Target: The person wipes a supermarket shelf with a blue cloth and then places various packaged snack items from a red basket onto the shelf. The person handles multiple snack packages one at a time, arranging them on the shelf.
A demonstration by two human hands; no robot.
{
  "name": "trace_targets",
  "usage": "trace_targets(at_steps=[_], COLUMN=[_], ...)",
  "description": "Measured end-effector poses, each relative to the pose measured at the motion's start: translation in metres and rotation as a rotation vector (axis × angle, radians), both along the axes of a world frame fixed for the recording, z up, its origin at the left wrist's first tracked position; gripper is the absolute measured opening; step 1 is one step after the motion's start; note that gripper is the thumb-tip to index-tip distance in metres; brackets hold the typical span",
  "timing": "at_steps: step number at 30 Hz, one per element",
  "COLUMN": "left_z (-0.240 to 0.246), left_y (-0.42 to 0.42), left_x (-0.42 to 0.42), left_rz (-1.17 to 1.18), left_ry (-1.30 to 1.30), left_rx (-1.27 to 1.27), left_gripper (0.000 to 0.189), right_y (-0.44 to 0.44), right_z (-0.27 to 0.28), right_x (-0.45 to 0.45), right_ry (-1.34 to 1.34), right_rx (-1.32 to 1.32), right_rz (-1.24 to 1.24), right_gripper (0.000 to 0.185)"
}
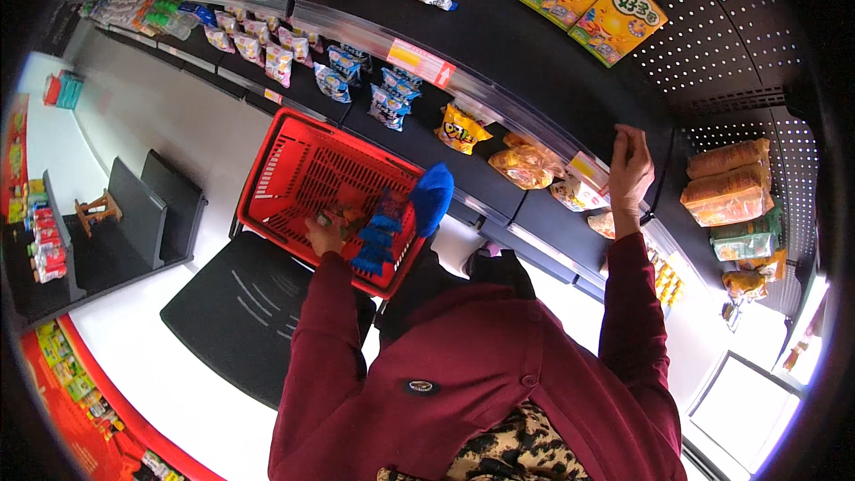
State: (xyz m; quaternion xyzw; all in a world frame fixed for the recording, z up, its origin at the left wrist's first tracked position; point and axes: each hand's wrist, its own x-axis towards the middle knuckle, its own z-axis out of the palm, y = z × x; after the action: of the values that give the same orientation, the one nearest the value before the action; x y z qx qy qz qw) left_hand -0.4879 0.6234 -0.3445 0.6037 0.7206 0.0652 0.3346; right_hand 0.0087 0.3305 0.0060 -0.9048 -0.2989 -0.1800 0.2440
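My left hand (pixel 325 235) is down inside a red plastic shopping basket (pixel 264 217), its fingers around a small greenish packet (pixel 324 219) that is partly hidden. Beside it in the basket lie an orange-and-green snack packet (pixel 352 216) and a strip of blue snack packets (pixel 375 240). A plain blue object (pixel 432 199) sits over the basket's right rim. My right hand (pixel 631 167) hovers at the front of the upper black shelf (pixel 507 47), fingers loosely bent, with nothing seen in it. Two yellow snack boxes (pixel 594 3) stand farther back on that shelf.
The basket rests by a black stool seat (pixel 247 307). On the lower shelf are small white-pink packets (pixel 267 47), blue packets (pixel 391 103), a yellow snack bag (pixel 461 130) and bagged bread (pixel 524 164). A clear price rail (pixel 481 83) edges the upper shelf. Bread packs (pixel 728 184) stand right.
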Motion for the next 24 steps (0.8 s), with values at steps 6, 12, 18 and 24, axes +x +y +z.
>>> trace_targets(at_steps=[6,12,18,24], left_z=[0.020,0.027,0.045,0.184], left_y=[-0.006,-0.001,0.026,0.049], left_x=[0.023,0.019,0.031,0.160], left_rz=[-0.056,-0.085,-0.203,-0.301], left_ry=[0.263,0.238,-0.070,-0.793], left_rx=[-0.153,-0.019,0.303,0.522], left_gripper=[0.082,0.071,0.050,0.030], right_y=[-0.001,0.001,0.000,0.000], right_z=[0.002,0.003,0.004,0.003], right_x=[-0.002,-0.003,-0.006,-0.005], right_ry=[0.014,0.034,0.063,0.048], right_rx=[-0.007,-0.006,0.034,0.081], right_rz=[-0.022,-0.030,-0.034,-0.006], right_gripper=[0.012,0.012,0.012,0.010])
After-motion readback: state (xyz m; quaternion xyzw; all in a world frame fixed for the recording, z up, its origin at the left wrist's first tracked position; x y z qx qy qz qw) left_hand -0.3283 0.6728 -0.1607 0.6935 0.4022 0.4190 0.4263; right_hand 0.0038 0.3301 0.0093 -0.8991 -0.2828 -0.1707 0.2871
